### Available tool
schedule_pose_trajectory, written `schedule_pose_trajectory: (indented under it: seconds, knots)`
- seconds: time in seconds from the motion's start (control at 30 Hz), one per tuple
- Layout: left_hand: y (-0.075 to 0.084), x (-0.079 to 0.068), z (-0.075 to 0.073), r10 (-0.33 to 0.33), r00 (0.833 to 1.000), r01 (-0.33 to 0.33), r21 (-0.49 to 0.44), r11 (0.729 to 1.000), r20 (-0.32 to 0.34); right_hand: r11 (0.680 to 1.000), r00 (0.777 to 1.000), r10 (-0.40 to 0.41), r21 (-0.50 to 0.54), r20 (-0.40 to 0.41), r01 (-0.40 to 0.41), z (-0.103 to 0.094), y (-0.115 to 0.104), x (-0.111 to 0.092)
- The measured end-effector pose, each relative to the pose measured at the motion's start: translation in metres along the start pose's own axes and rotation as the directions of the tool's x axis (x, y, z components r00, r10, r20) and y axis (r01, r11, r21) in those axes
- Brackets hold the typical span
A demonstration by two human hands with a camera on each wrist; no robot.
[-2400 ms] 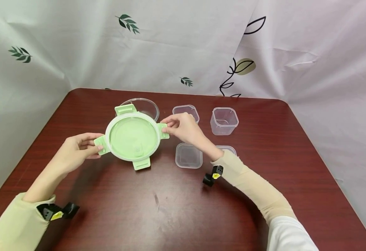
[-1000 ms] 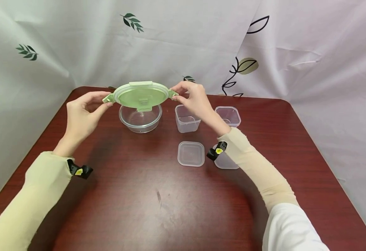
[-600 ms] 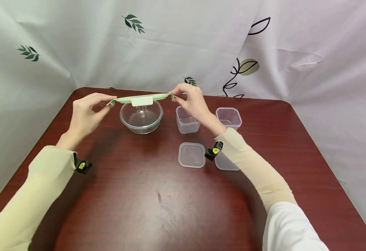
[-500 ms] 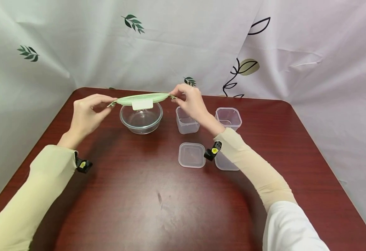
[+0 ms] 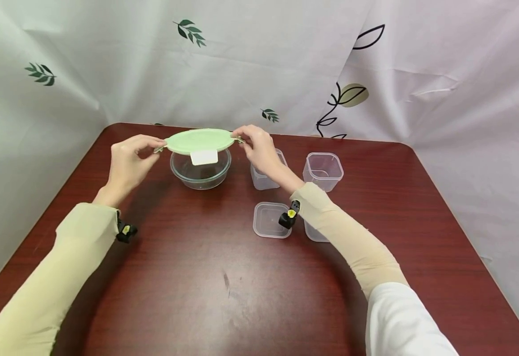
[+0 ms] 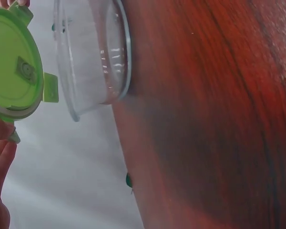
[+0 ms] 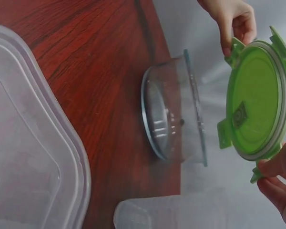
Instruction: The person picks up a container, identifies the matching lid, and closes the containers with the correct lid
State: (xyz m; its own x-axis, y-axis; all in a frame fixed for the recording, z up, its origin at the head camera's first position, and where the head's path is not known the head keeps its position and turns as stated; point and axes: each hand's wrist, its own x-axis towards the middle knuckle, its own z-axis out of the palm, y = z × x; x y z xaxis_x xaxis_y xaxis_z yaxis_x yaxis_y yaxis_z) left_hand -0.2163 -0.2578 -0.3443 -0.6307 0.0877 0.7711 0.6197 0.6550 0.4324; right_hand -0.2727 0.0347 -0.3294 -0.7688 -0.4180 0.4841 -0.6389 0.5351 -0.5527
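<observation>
A round green lid with fold-out clips hangs above a round glass bowl, apart from it. My left hand pinches the clip on the lid's left side, and my right hand pinches the clip on the right. In the right wrist view the lid shows its underside, with a gap between it and the glass bowl. From the left wrist, the lid and the bowl are also seen apart. The bowl's back rim is hidden behind the lid in the head view.
Two clear square plastic tubs, one partly behind my right hand and another farther right, stand on the dark red table. Two square lids lie in front of them, a left one and a right one partly under my forearm.
Both hands have carried the green lid from in front of the bowl to above it, tipping it from facing me to nearly flat. Lately the hands have drawn slightly closer together.
</observation>
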Motion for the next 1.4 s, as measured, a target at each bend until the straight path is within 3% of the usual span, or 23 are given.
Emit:
schedule_pose_trajectory:
  seconds: [0.23,0.47,0.73,1.03,1.4]
  knots:
    - [-0.007,-0.002,0.007,-0.019,1.000,0.019,0.029,0.999,-0.002,0.992,0.995,0.041,-0.120,0.090,-0.030,0.013,0.005,0.002]
    - [-0.018,-0.008,0.011,-0.050,0.999,0.049,0.053,0.997,0.023,0.988,0.983,0.055,-0.152,0.177,-0.028,0.021,0.006,0.000]
    - [-0.024,-0.013,0.009,-0.078,0.994,0.070,0.116,0.991,0.073,0.984,0.975,0.067,-0.175,0.211,-0.030,0.027,0.004,0.000]
    - [-0.026,-0.019,0.011,-0.103,0.977,0.070,0.173,0.982,0.187,0.981,0.971,0.092,-0.190,0.219,-0.050,0.029,0.003,-0.002]
    - [-0.026,-0.024,0.012,-0.122,0.965,0.078,0.190,0.979,0.233,0.981,0.973,0.075,-0.193,0.218,-0.032,0.033,0.002,-0.004]
